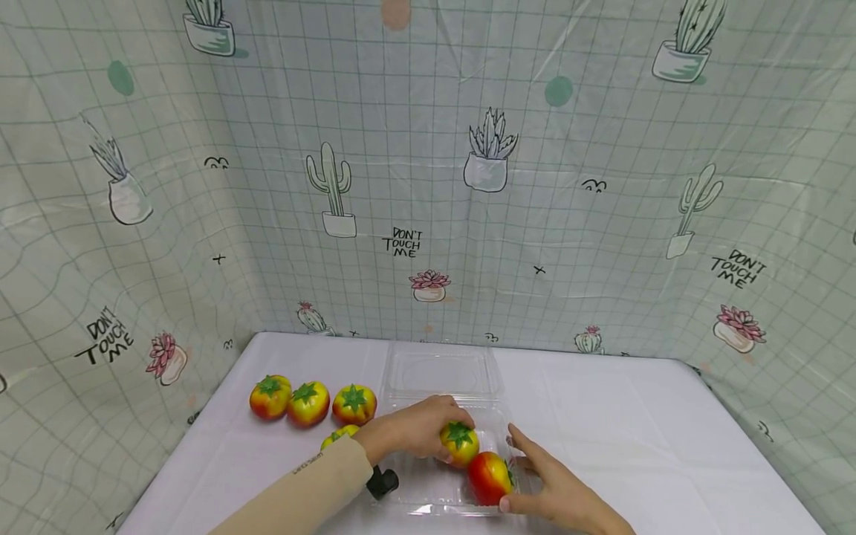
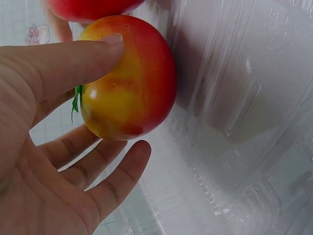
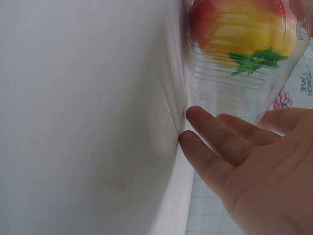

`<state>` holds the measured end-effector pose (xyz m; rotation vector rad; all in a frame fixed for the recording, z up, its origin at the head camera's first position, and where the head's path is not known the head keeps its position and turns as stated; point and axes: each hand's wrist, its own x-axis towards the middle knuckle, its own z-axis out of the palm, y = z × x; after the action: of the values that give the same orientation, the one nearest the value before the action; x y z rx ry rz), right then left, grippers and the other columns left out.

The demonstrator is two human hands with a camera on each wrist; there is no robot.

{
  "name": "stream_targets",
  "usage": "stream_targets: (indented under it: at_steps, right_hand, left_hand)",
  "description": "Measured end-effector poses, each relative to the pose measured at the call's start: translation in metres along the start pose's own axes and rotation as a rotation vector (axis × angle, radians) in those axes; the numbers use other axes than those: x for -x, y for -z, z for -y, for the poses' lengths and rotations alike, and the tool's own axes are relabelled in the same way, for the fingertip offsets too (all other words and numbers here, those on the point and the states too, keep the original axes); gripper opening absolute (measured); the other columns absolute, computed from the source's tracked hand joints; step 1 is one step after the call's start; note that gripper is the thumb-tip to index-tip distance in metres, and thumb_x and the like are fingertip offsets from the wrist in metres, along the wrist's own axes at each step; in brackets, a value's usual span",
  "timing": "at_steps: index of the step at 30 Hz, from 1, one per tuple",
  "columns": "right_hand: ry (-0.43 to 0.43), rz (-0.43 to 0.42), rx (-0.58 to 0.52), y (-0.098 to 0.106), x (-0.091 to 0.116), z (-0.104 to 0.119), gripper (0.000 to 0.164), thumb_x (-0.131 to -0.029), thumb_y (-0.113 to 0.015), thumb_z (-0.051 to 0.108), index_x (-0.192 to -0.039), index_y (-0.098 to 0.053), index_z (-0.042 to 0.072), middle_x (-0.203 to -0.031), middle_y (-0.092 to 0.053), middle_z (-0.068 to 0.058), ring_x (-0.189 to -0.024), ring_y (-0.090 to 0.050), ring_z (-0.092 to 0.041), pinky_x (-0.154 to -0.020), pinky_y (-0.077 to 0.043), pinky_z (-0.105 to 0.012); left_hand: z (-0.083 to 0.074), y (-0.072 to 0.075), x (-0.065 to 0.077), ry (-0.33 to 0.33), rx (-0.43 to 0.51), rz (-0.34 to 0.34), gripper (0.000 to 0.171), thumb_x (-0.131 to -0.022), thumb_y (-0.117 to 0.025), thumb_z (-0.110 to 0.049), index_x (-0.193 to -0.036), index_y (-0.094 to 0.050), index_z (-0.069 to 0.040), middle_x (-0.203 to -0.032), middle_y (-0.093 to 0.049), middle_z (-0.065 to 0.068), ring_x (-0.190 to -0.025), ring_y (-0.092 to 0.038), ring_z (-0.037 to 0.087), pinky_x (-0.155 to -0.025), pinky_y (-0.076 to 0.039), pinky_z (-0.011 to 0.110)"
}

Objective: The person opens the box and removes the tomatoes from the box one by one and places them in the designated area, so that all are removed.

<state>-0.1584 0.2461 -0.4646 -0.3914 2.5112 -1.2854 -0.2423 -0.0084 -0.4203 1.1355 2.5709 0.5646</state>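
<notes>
My left hand (image 1: 428, 427) holds a yellow-and-red tomato (image 1: 460, 444) with a green star-shaped leaf top, over the base of a clear plastic clamshell box (image 1: 428, 483). In the left wrist view, its thumb lies across the tomato (image 2: 129, 78) and the fingers pass beneath. A second tomato (image 1: 490, 478) sits in the box's front right corner, tilted with its leaves to the right. Against the box's right side is my right hand (image 1: 551, 483), fingers spread and fairly straight. The right wrist view shows that tomato (image 3: 244, 29) through the clear wall, above the fingertips (image 3: 195, 115).
Three tomatoes stand in a row at the back left: a left one (image 1: 270, 397), a middle one (image 1: 308, 404) and a right one (image 1: 354, 404). Another tomato (image 1: 339, 436) is partly behind my left forearm. The box's raised lid (image 1: 441, 371) extends toward the patterned backdrop (image 1: 441, 208).
</notes>
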Motion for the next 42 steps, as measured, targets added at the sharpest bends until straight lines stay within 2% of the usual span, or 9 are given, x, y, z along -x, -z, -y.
stream_targets:
  at_steps: [8, 18, 30, 42]
  right_hand:
    - [-0.01, 0.002, 0.0, 0.0, -0.001, 0.0, 0.101, -0.077, -0.075, 0.043, -0.154, -0.015, 0.014, -0.15, -0.031, -0.02, -0.126, -0.043, -0.043, -0.09, -0.046, -0.06]
    - [0.0, 0.0, 0.009, 0.001, 0.0, 0.0, 0.101, -0.078, -0.075, 0.043, -0.154, -0.015, 0.014, -0.151, -0.03, -0.02, -0.126, -0.044, -0.042, -0.092, -0.044, -0.061]
    - [-0.028, 0.004, -0.011, 0.001, -0.001, 0.003, 0.103, -0.076, -0.076, 0.043, -0.154, -0.016, 0.013, -0.15, -0.031, -0.02, -0.125, -0.044, -0.041, -0.091, -0.046, -0.059]
    - [-0.047, 0.009, -0.035, 0.0, -0.002, 0.003, 0.101, -0.077, -0.076, 0.042, -0.154, -0.016, 0.015, -0.151, -0.029, -0.021, -0.126, -0.042, -0.044, -0.086, -0.048, -0.059]
  left_hand:
    - [-0.001, 0.001, 0.001, 0.003, 0.004, -0.002, 0.047, -0.077, -0.081, -0.018, -0.12, -0.063, -0.026, -0.105, -0.052, -0.01, -0.094, -0.048, 0.004, -0.09, -0.046, 0.022]
    - [-0.003, 0.002, 0.003, 0.055, 0.033, -0.001, 0.046, -0.076, -0.081, -0.02, -0.117, -0.063, -0.029, -0.102, -0.049, -0.01, -0.091, -0.05, 0.004, -0.09, -0.048, 0.023]
    - [0.001, 0.008, 0.007, 0.051, 0.041, -0.017, 0.046, -0.077, -0.081, -0.022, -0.118, -0.062, -0.03, -0.103, -0.048, -0.01, -0.092, -0.049, 0.005, -0.089, -0.047, 0.023]
    - [-0.005, 0.018, 0.017, 0.039, 0.046, -0.055, 0.048, -0.079, -0.079, -0.025, -0.123, -0.061, -0.027, -0.108, -0.049, -0.008, -0.094, -0.049, 0.006, -0.089, -0.048, 0.023]
